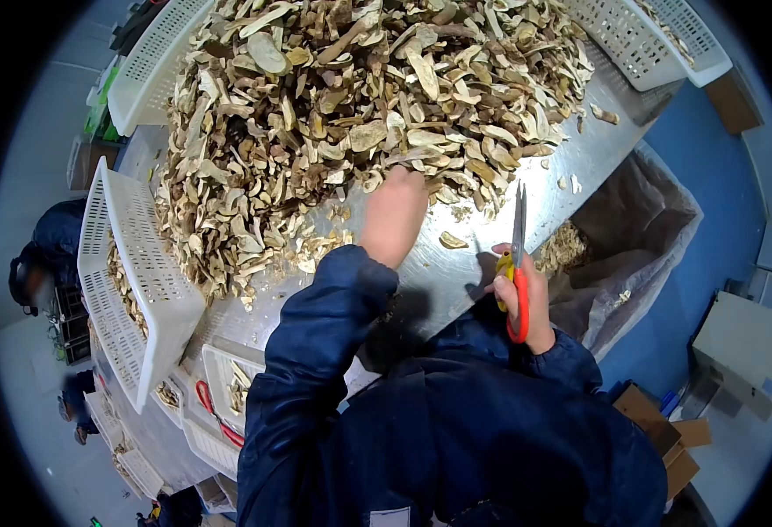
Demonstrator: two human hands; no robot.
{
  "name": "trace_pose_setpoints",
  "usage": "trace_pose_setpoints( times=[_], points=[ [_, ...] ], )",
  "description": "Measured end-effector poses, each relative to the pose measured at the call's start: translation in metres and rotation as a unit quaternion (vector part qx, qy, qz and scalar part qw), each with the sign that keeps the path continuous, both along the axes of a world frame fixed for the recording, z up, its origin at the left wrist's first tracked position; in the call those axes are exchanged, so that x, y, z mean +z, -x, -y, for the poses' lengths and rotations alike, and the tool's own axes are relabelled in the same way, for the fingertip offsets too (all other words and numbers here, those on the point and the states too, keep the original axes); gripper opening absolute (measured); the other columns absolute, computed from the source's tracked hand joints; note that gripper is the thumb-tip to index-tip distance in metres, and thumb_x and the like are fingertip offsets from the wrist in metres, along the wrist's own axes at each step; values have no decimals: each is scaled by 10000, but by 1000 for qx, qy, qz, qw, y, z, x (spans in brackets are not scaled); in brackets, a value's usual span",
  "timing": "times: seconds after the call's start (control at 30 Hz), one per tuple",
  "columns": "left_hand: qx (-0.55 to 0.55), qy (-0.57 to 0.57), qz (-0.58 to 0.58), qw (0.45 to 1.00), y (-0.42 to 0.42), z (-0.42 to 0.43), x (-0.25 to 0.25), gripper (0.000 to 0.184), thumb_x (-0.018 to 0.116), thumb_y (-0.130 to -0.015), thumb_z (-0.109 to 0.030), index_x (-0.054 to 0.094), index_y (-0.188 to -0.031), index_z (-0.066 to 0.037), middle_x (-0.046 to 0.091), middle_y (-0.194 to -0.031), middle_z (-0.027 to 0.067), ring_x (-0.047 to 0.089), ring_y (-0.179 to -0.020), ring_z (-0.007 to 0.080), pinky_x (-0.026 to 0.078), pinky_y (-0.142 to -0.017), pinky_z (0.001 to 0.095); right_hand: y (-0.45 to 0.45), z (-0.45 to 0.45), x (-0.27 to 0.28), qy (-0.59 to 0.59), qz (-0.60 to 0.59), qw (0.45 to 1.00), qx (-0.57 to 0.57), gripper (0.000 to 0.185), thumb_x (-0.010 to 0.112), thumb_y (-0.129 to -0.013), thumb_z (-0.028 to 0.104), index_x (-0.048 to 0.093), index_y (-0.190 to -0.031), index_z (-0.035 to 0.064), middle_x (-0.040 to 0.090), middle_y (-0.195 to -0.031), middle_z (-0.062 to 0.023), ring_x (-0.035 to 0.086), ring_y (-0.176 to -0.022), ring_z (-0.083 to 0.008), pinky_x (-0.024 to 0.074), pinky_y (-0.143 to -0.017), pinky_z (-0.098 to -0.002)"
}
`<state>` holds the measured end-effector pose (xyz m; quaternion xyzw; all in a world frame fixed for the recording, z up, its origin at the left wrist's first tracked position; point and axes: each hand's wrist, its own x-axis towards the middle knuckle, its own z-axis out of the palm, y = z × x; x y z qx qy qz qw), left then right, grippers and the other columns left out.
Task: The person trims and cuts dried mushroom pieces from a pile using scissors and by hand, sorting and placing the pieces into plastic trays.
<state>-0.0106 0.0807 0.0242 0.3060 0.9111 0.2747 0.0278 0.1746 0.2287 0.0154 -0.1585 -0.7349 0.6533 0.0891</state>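
A large heap of dried, sliced pieces, brown and cream point(316, 114), covers the metal table point(439, 281). My left hand point(395, 215) reaches to the near edge of the heap, its fingers pressed together at the slices; whatever is between the fingertips is hidden. To the right, my right hand point(526, 299) holds scissors point(519, 255) with red and yellow handles, the blades pointing away from me over the table. One loose slice point(453, 241) lies on the metal between my hands.
White perforated baskets stand at the left point(140, 281), upper left and upper right point(641, 39). A lined bin point(658, 220) is beyond the right table edge. Red-handled scissors point(219, 413) rest by small trays at lower left. Other people are at far left.
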Motion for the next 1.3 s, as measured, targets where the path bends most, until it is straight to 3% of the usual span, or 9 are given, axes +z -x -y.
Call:
trace_pose_setpoints(
  times=[0.07,0.1,0.17,0.23,0.4,0.7,1.07,1.2,1.3],
  points=[
    [26,-143,40,989,4,13,6,116,612,-806,-87,601,-771,24,578,-767,141,597,-746,322,463,-661,400,0,0,1,8,0,1000,-6,384,647,-881,290,563,-1145,24,470,-613,-24,447,-555,-114,373,-540,-263],
    [21,-199,99,975,4,26,3,84,592,-854,-82,602,-851,1,549,-707,72,557,-623,202,441,-563,340,1,0,1,14,-1,1000,-7,381,651,-880,286,564,-1143,23,465,-608,-21,444,-553,-112,370,-537,-262],
    [123,-368,573,722,2,57,7,96,538,-908,-65,577,-987,-27,489,-681,-13,435,-535,71,359,-473,238,2,1,5,-4,20,1000,19,385,668,-871,280,561,-1131,18,476,-589,-37,471,-529,-135,383,-527,-279],
    [146,-449,607,640,-13,66,17,232,485,-924,-32,491,-1156,-47,468,-756,-42,354,-521,24,288,-452,174,3,5,12,-19,42,998,50,387,676,-867,279,558,-1125,16,485,-585,-49,491,-519,-156,392,-522,-293],
    [174,-514,549,636,-47,75,37,230,494,-944,-75,490,-1173,-54,545,-849,-2,388,-570,22,287,-447,165,7,25,39,-182,107,958,196,481,710,-818,365,524,-1133,51,596,-687,-169,606,-644,-401,468,-573,-427],
    [261,-536,510,620,-74,66,37,103,520,-947,-114,513,-1045,-83,512,-733,-11,454,-603,52,345,-511,181,10,46,40,-135,92,953,255,621,717,-820,333,432,-1253,-10,589,-941,-236,566,-938,-423,445,-800,-449],
    [266,-572,556,541,-91,65,27,128,543,-935,-121,505,-1053,-95,525,-784,-12,509,-673,66,437,-577,203,12,56,42,-151,120,950,245,451,707,-831,313,517,-1082,-10,604,-705,-207,618,-689,-406,466,-594,-438],
    [104,-695,663,258,-74,92,-6,73,541,-936,-129,498,-981,-90,532,-839,-5,501,-684,75,384,-473,166,10,48,37,-96,123,963,222,374,689,-849,293,550,-1015,-12,577,-672,-207,609,-640,-391,452,-567,-408],
    [216,-668,624,344,-56,101,8,69,505,-966,-155,507,-957,-86,509,-883,4,508,-771,87,451,-551,202,8,38,34,-66,114,979,153,363,671,-867,290,551,-1027,-13,549,-639,-189,593,-594,-375,440,-553,-386]
  ],
)
